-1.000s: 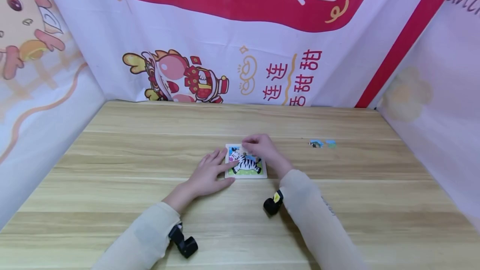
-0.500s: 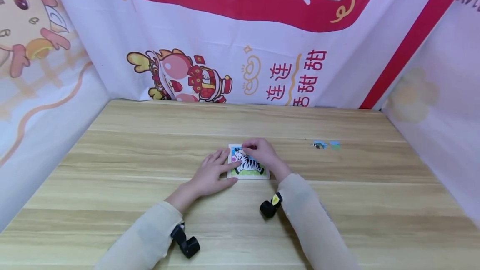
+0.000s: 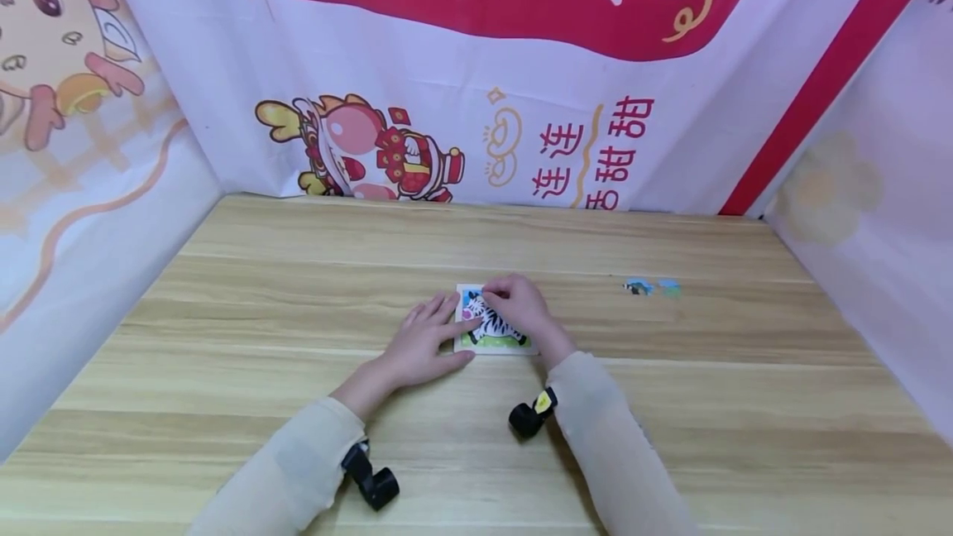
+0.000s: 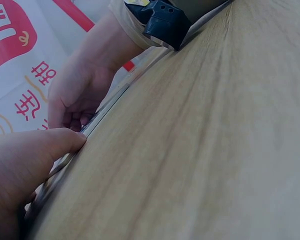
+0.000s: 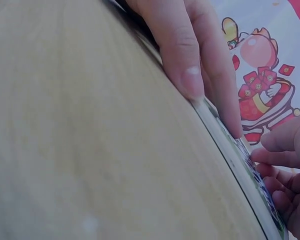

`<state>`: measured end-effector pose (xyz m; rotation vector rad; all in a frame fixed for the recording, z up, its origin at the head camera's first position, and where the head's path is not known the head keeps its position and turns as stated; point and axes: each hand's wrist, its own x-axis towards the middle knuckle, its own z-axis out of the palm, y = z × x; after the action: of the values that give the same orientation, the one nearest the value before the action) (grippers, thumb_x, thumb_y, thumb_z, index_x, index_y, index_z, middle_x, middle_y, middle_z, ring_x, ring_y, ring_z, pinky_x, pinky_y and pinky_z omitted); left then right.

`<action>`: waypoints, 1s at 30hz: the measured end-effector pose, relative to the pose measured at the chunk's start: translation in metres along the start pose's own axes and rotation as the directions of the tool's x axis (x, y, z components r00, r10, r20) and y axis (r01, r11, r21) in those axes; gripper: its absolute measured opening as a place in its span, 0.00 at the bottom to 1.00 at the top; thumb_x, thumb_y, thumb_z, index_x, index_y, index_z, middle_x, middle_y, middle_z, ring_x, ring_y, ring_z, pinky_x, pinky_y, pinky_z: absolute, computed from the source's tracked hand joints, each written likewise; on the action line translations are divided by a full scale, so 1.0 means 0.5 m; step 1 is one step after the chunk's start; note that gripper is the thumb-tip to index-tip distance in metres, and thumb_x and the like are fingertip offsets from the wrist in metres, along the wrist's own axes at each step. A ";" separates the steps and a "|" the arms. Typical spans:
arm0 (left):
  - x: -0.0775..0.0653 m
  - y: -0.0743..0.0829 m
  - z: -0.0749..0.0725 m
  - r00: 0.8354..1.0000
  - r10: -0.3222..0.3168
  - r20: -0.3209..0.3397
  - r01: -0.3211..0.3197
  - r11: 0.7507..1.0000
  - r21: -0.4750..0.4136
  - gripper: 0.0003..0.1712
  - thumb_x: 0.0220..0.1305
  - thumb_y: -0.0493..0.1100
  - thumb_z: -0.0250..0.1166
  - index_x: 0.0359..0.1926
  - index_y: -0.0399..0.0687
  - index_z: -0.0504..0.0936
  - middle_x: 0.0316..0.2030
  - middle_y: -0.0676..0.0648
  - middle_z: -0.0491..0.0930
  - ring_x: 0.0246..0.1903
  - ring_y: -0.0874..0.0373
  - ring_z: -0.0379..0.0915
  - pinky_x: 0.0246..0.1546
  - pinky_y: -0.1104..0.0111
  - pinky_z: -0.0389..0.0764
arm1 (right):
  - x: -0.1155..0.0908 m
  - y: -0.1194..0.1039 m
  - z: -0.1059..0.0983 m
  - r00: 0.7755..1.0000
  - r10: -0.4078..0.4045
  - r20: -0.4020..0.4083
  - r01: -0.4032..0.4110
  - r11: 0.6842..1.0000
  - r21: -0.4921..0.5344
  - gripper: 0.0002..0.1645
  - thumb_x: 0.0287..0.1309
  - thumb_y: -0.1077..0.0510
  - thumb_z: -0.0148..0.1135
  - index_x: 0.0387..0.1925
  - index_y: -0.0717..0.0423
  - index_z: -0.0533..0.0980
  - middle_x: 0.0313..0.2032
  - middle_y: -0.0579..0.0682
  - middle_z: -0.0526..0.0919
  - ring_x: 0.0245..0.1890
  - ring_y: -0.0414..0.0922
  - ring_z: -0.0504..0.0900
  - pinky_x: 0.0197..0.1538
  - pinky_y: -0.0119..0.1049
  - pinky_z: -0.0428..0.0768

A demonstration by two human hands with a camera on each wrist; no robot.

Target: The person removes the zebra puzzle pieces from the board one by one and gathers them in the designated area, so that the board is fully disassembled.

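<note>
A small zebra jigsaw puzzle (image 3: pixel 495 341) in a white frame lies on the wooden table. My left hand (image 3: pixel 420 346) rests along its left side, fingers extended, with the index finger over the zebra. In the left wrist view the left thumb (image 4: pixel 65 142) touches the frame's near edge. My right hand (image 3: pixel 521 304) is bent over the puzzle's upper right part, thumb and index finger together on a puzzle piece, which they mostly hide. Its curled fingers (image 5: pixel 275 159) show low over the puzzle surface in the right wrist view.
Two loose puzzle pieces, one dark and blue (image 3: pixel 638 287), the other blue and green (image 3: pixel 669 287), lie right of the puzzle. Printed cloth (image 3: pixel 447 56) hangs behind the wooden table (image 3: pixel 298 288) and at both sides. Black wrist cameras (image 3: pixel 380 488) sit under both sleeves.
A piece seen tilted under my right hand a second ago now lies flatter in the puzzle or behind the hand. The right wrist has turned slightly; the left hand keeps its place.
</note>
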<state>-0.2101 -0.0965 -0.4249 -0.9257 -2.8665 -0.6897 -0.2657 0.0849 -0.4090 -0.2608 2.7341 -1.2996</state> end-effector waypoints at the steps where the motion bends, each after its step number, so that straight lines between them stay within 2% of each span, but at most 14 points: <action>1: 0.001 0.000 0.000 1.000 0.002 -0.001 -0.002 1.000 -0.001 0.28 0.56 0.59 0.53 0.57 0.59 0.68 0.62 0.39 0.49 0.61 0.44 0.39 0.57 0.50 0.41 | -0.002 -0.001 0.000 1.000 0.002 -0.005 -0.002 1.000 0.000 0.11 0.53 0.56 0.57 0.38 0.54 0.78 0.35 0.47 0.74 0.36 0.43 0.71 0.43 0.37 0.70; 11: 0.002 0.001 0.000 1.000 -0.014 0.019 0.014 1.000 -0.009 0.27 0.56 0.59 0.52 0.58 0.61 0.66 0.63 0.40 0.48 0.62 0.45 0.37 0.57 0.51 0.40 | -0.012 -0.013 0.004 1.000 -0.001 -0.030 0.001 1.000 0.018 0.11 0.52 0.60 0.57 0.38 0.60 0.78 0.33 0.51 0.73 0.34 0.44 0.71 0.40 0.36 0.71; 16: 0.001 0.002 -0.003 0.999 -0.013 0.030 0.013 1.000 -0.005 0.27 0.57 0.58 0.52 0.58 0.60 0.66 0.63 0.40 0.48 0.62 0.45 0.37 0.57 0.51 0.40 | -0.010 -0.013 0.009 0.998 0.064 -0.015 -0.063 0.994 0.089 0.13 0.52 0.59 0.57 0.39 0.60 0.77 0.35 0.52 0.73 0.36 0.45 0.71 0.42 0.36 0.71; 21: 0.002 0.001 -0.003 0.999 -0.012 0.042 0.012 1.000 0.000 0.27 0.57 0.58 0.51 0.58 0.60 0.66 0.63 0.40 0.47 0.62 0.45 0.36 0.57 0.51 0.40 | -0.009 -0.019 0.013 0.988 0.156 0.002 -0.155 0.975 0.161 0.13 0.53 0.58 0.56 0.41 0.59 0.75 0.38 0.52 0.73 0.38 0.45 0.71 0.46 0.37 0.70; 25: 0.000 0.000 -0.004 0.999 -0.008 0.038 0.008 1.000 0.001 0.27 0.57 0.58 0.52 0.58 0.59 0.66 0.63 0.40 0.48 0.62 0.45 0.36 0.57 0.51 0.40 | -0.008 -0.023 0.020 0.987 0.163 0.001 -0.162 0.978 0.132 0.12 0.53 0.57 0.56 0.38 0.58 0.77 0.36 0.50 0.75 0.37 0.45 0.72 0.45 0.37 0.70; 30: -0.001 0.000 -0.005 0.999 -0.003 0.033 0.003 1.000 0.001 0.27 0.57 0.58 0.52 0.58 0.59 0.67 0.63 0.39 0.48 0.62 0.44 0.36 0.57 0.51 0.40 | -0.008 -0.026 0.027 0.985 0.162 -0.066 -0.154 0.982 0.109 0.10 0.53 0.58 0.55 0.36 0.57 0.77 0.34 0.50 0.76 0.36 0.44 0.73 0.43 0.36 0.71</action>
<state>-0.2099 -0.0978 -0.4228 -0.9414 -2.8971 -0.6804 -0.2583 0.0676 -0.4074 0.0149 2.6714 -1.4282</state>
